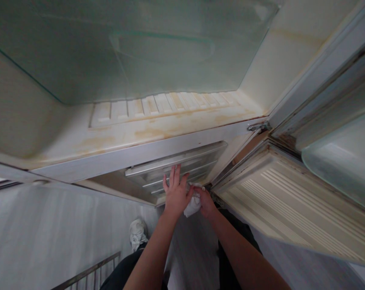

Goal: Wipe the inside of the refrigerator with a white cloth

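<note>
In the head view my left hand [176,193] is stretched out with its fingers apart, in front of the clear drawers [194,159] in the refrigerator's lower compartment. Whether its fingertips touch the drawer front, I cannot tell. Its thumb lies close to a crumpled white cloth [192,205]. My right hand [205,201] is closed on that cloth from the right side; part of the cloth hangs below the fingers. The lower door [291,201], cream and ribbed inside, stands swung out to the right of my arms.
Above is the upper compartment with a glass shelf [182,60] and a yellow-stained ledge [158,133]. A metal hinge [257,126] sits at the right corner. The upper door [345,137] also hangs outward. A metal rack [93,272] stands at lower left, near my white shoe [137,233].
</note>
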`<state>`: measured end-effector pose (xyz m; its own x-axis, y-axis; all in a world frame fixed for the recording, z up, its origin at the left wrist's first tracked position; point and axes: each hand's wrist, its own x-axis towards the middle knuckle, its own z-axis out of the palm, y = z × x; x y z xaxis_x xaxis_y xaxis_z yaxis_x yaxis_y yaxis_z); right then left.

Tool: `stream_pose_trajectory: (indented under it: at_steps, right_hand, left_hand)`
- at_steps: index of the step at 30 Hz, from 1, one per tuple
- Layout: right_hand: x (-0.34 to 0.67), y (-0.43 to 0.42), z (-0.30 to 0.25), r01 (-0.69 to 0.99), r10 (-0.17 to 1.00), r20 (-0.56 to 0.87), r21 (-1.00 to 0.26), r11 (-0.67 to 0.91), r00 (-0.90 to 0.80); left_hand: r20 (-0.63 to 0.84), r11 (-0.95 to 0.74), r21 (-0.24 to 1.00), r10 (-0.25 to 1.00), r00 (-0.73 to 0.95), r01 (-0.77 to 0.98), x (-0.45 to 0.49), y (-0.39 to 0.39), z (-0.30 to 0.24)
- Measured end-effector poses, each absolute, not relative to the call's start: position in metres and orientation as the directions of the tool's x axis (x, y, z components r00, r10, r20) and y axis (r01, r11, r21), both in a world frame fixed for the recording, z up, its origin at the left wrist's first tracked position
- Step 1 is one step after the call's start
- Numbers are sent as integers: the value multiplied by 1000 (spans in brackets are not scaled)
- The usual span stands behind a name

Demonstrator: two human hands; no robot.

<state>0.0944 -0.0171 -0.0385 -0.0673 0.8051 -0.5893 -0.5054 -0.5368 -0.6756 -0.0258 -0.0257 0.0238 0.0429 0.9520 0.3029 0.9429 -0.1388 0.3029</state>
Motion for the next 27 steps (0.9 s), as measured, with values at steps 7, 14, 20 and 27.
stream_pose_trajectory:
  at_steps: [7,14,20,27]
  right_hand:
    - [93,-17,-37,-528,815,-574,-671,-521,-76]
    - [92,-19,-33,-533,819,-567,-667,-521,-91]
    - [90,-19,-35,-516,822,-563,-680,-521,-88]
    - [88,-23,-37,-468,847,-519,-724,-506,-113]
  left_hand:
    - [306,-142,357,952,28,923,-26,-26,28]
    - [294,-138,355,955,30,925,-26,-26,29]
    - [300,-149,368,953,34,918,-26,-26,28]
    - [339,-255,474,936,93,843,-24,-24,27]
